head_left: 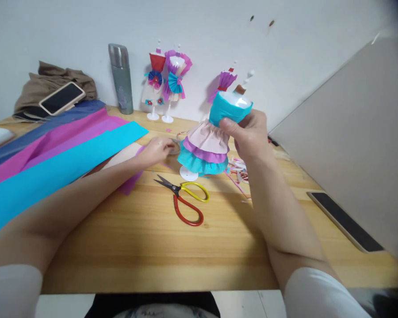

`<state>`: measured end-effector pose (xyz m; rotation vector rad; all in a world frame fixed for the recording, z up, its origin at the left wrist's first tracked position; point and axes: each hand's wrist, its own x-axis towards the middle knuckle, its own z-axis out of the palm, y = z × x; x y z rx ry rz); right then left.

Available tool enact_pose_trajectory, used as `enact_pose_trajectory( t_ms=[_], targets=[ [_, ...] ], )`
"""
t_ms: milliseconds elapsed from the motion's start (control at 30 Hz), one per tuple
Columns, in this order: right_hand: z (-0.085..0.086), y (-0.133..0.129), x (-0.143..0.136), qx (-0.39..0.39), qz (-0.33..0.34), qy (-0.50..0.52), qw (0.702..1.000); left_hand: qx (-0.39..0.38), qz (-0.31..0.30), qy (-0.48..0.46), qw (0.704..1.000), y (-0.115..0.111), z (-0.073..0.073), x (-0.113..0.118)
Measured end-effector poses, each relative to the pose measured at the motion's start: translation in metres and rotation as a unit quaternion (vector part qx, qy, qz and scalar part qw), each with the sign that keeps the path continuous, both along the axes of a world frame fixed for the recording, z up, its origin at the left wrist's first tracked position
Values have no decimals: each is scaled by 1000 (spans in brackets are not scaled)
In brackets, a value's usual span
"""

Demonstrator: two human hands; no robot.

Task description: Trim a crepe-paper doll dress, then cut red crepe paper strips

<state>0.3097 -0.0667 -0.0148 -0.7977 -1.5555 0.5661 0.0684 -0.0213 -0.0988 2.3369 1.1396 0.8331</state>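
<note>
My right hand point(252, 132) is wrapped round the torso of a miniature dress form point(231, 108), its thumb pressed on the turquoise bodice. The form leans to the right above the table, its white round base point(189, 173) lower left. Its skirt has ruffled tiers of pale pink, purple and turquoise. Left of the skirt, my left hand point(157, 150) has its fingertips closed at the edge of what looks like a roll of clear tape point(175, 147), partly hidden by fingers and skirt. Scissors point(175, 189) with one yellow and one red handle lie partly open in front of the form.
Long crepe paper strips point(69, 152) cover the left side. At the back stand a thermos point(121, 79) and several dressed miniature forms point(157, 79). One phone point(63, 98) rests by brown cloth point(53, 81), another phone point(346, 221) lies right. Paper scraps point(239, 170) lie behind my right wrist.
</note>
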Motion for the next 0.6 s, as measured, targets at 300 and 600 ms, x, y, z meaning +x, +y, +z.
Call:
enact_pose_trajectory(
  t_ms=[300, 600],
  targets=[
    [-3, 11, -2, 16, 25, 2, 1000, -467, 64, -192, 861, -5, 37, -5],
    [-4, 6, 2, 11, 1, -2, 1000, -551, -54, -335, 763, -29, 35, 8]
  ],
)
